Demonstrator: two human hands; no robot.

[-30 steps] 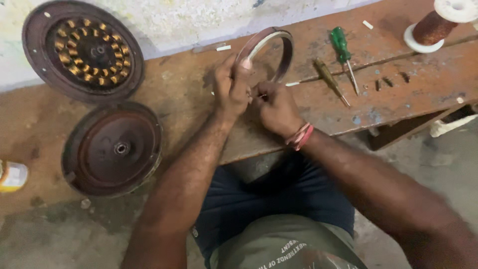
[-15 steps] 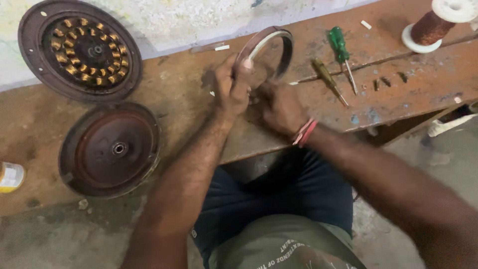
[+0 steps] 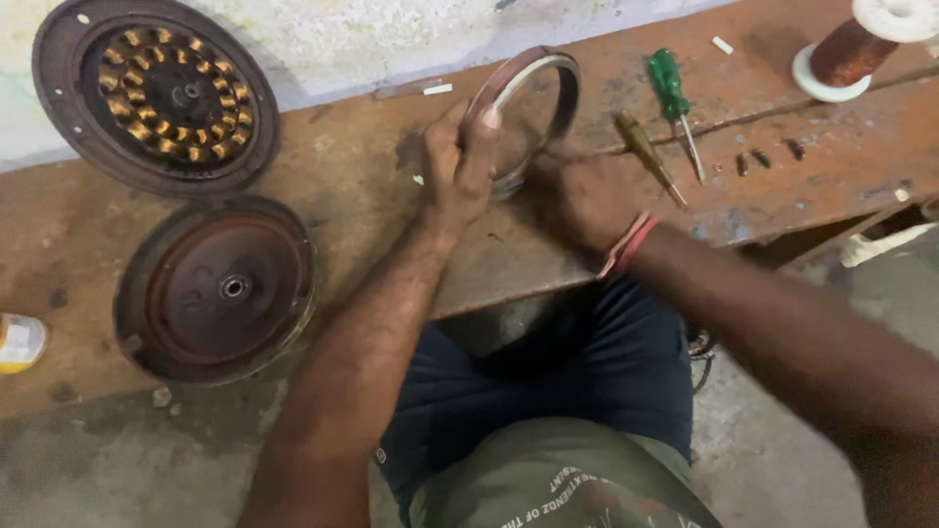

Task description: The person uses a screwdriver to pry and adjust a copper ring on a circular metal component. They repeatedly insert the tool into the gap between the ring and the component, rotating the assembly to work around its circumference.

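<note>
Gripping the metal ring [image 3: 528, 108] upright at the far middle of the worktop [image 3: 372, 196], the left hand [image 3: 458, 166] clamps its rim; the right hand [image 3: 582, 196], curled, works its lower edge. Steady pressure would help, keeping it upright.

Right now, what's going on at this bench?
A seated person is working on a metal ring stood on edge on a worn wooden bench. The left hand grips the ring's near side, thumb over the rim, while the right hand presses at its lower edge. Two screwdrivers lie just right of the ring, with a spool of copper wire farther back. On the left sit a round part with copper coils and a dark round cover.
</note>
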